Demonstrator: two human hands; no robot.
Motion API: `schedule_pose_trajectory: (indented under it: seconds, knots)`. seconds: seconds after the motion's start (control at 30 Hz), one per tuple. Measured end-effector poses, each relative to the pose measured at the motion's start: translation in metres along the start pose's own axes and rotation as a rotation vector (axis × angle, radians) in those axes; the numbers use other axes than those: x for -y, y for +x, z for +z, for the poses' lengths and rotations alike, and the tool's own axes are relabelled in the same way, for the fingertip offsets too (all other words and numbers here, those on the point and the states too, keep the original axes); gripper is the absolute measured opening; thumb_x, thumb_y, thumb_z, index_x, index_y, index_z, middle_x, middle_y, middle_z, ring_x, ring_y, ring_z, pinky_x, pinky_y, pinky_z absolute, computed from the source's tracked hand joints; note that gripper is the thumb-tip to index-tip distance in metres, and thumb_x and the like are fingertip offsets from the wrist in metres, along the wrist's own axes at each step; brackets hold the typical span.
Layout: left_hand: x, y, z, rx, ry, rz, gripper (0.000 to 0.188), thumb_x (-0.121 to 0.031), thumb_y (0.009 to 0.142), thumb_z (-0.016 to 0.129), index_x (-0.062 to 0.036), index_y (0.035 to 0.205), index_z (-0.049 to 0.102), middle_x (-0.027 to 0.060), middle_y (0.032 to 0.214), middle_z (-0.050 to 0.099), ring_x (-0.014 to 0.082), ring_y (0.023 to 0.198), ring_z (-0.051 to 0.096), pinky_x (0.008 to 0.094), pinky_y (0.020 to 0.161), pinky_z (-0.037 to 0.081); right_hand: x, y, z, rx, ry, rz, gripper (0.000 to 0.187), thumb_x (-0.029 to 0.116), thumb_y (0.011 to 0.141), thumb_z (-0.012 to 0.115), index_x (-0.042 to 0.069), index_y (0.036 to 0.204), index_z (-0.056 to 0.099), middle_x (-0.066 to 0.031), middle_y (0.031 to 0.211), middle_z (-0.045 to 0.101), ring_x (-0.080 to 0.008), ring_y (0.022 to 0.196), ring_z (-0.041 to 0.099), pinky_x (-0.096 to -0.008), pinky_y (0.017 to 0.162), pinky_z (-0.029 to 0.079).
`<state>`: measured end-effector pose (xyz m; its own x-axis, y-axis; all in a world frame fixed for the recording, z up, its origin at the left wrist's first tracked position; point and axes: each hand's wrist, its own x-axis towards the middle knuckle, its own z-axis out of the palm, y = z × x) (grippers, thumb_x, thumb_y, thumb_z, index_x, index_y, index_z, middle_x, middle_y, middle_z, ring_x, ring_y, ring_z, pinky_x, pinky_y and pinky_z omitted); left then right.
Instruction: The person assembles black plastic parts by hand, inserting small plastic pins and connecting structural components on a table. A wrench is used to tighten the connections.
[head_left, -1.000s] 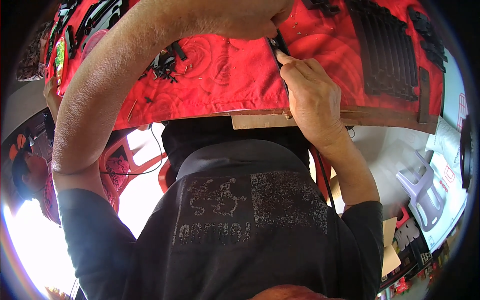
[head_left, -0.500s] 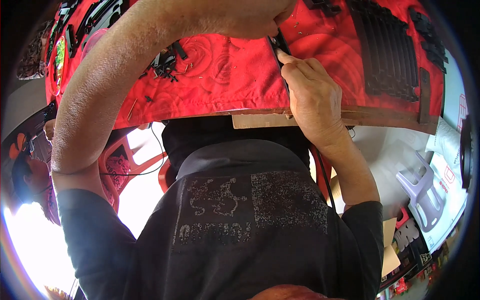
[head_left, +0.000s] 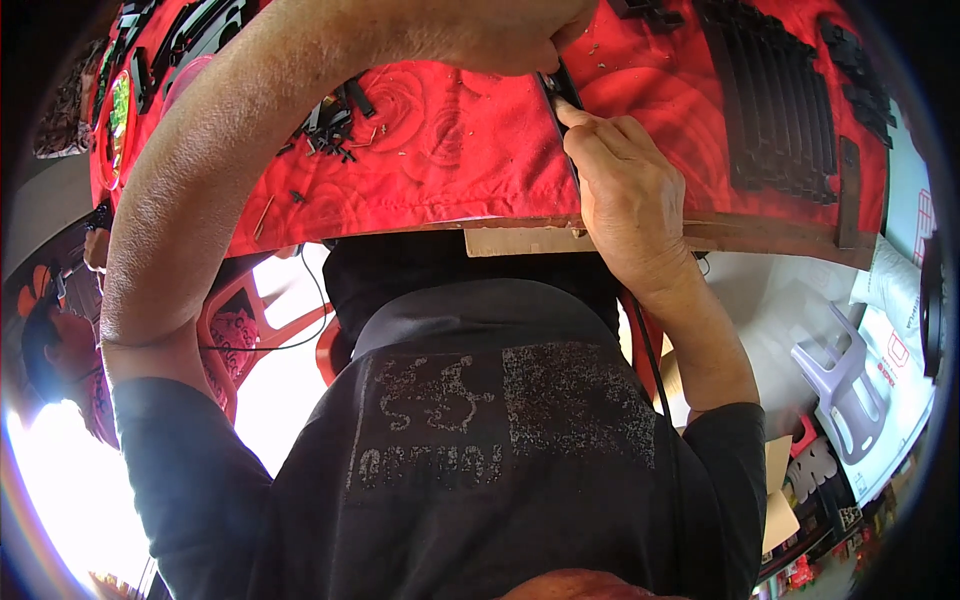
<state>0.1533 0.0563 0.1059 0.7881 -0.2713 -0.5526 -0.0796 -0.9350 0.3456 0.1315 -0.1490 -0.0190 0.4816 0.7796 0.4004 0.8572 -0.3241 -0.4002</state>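
Note:
A narrow black strip (head_left: 566,88) lies on the red rose-patterned cloth (head_left: 440,150), its long side running away from me. My right hand (head_left: 628,185) is closed on its near part, with the index finger stretched along it. From the left, my bent left arm reaches over the table, and my left hand (head_left: 530,38) is at the strip's far end. Its thumb side is curled down against the strip, while the upper frame edge cuts off part of that hand. What sits between those fingertips besides the strip is hidden.
Long black ribbed pieces (head_left: 775,115) lie in a row at the right. Small black bits (head_left: 332,125) are scattered left of centre. More black parts (head_left: 200,40) lie at the far left. A purple stool (head_left: 848,385) stands to the right; another person (head_left: 70,340) is at the left.
Both hands and the strip stay in almost the same place. The other person at the left has shifted slightly.

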Motion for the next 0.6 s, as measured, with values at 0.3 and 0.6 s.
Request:
schedule_pose_trajectory:
  seconds: [0.3, 0.6]
  knots:
    - [-0.004, 0.001, 0.001, -0.045, 0.097, 0.038, 0.020, -0.006, 0.084, 0.053, 0.0047, 0.072, 0.065, 0.0178, 0.065, 0.063, 0.0281, 0.060, 0.060, 0.0424, 0.059, 0.049, 0.000, 0.001, -0.001, 0.011, 0.007, -0.003, 0.013, 0.002, 0.073, 0.064, 0.006, 0.084, 0.059, -0.0057, 0.108, 0.071, -0.0214, 0.081, 0.063, -0.0311, 0.062, 0.055]
    - [-0.005, -0.021, 0.012, -0.397, 0.262, 0.326, 0.016, -0.004, 0.079, 0.057, 0.0061, 0.080, 0.069, 0.0231, 0.071, 0.065, 0.0352, 0.066, 0.066, 0.0423, 0.060, 0.051, 0.001, 0.001, -0.003, 0.023, 0.006, -0.021, 0.015, -0.001, 0.072, 0.064, 0.005, 0.085, 0.058, -0.0069, 0.109, 0.071, -0.0222, 0.080, 0.063, -0.0315, 0.062, 0.055]
